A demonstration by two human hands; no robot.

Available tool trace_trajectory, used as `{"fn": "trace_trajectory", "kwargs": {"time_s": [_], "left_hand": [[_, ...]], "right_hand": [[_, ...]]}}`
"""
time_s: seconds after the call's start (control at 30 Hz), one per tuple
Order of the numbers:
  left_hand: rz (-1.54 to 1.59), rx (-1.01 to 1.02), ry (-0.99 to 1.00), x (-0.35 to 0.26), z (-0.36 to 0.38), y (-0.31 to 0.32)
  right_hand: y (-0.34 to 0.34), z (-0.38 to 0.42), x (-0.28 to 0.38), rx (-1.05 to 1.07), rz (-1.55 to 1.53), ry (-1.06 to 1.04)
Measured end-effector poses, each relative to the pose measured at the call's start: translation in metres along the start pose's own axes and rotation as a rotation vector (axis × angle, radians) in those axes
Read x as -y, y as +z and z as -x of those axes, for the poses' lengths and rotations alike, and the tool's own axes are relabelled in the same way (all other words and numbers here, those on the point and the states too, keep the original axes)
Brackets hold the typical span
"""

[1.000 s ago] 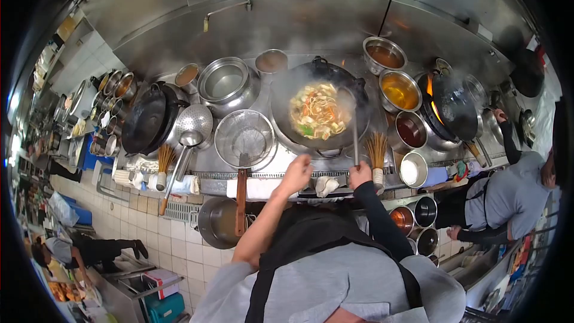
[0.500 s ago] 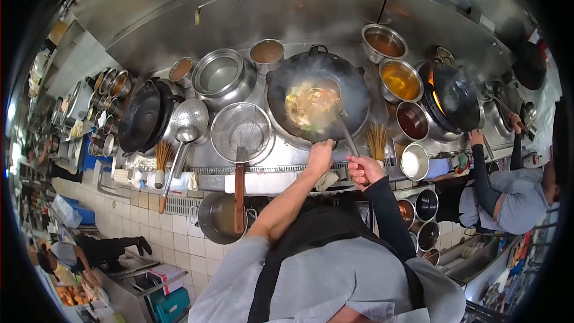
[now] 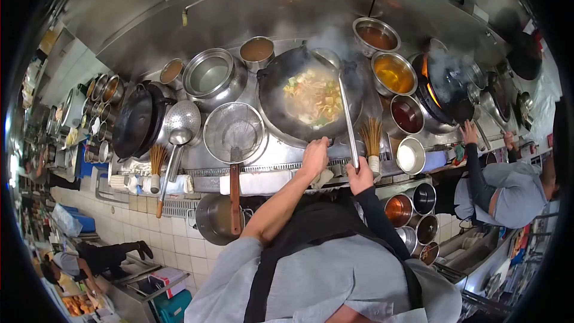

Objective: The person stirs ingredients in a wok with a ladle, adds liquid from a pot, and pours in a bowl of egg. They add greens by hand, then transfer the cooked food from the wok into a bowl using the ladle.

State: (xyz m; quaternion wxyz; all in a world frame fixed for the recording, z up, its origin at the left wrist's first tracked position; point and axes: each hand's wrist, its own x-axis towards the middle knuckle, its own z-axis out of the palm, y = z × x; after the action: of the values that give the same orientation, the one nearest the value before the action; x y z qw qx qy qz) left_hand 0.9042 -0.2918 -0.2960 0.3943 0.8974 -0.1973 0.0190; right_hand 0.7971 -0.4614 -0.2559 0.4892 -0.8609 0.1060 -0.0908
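A black wok [image 3: 272, 93] full of noodles and vegetables [image 3: 313, 96] steams on the steel range in front of me. My left hand [image 3: 314, 157] grips the wok's near handle through a cloth [image 3: 324, 177]. My right hand [image 3: 360, 177] holds the long handle of a ladle [image 3: 347, 116], whose bowl rests at the wok's far rim.
A wire strainer [image 3: 233, 131] and a perforated skimmer [image 3: 179, 121] lie left of the wok. Bowls of sauce and oil [image 3: 391, 73] stand to the right, with a bamboo brush [image 3: 371, 137]. Another person [image 3: 508, 185] works a flaming wok [image 3: 445, 93] at far right.
My left hand moved from the range edge onto the wok handle. The ladle swung from stirring inside the wok out to its far rim. The person on the right reached toward the range.
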Motion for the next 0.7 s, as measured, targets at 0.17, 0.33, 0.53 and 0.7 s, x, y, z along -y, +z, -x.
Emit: {"fn": "trace_trajectory", "kwargs": {"time_s": [0.17,0.33,0.53,0.7], "left_hand": [[-0.018,0.049,0.001,0.007,0.003,0.002],[-0.112,0.025,0.165,0.011,0.029,-0.002],[-0.164,0.169,0.132,0.007,0.048,0.0],[-0.151,0.197,0.136,0.006,0.049,-0.006]], "right_hand": [[-0.041,0.011,0.014,0.147,0.022,0.016],[-0.108,0.04,0.029,0.304,0.218,-0.001],[-0.057,0.033,-0.029,0.236,0.138,0.05],[0.001,0.021,-0.032,-0.076,0.125,0.127]]}}
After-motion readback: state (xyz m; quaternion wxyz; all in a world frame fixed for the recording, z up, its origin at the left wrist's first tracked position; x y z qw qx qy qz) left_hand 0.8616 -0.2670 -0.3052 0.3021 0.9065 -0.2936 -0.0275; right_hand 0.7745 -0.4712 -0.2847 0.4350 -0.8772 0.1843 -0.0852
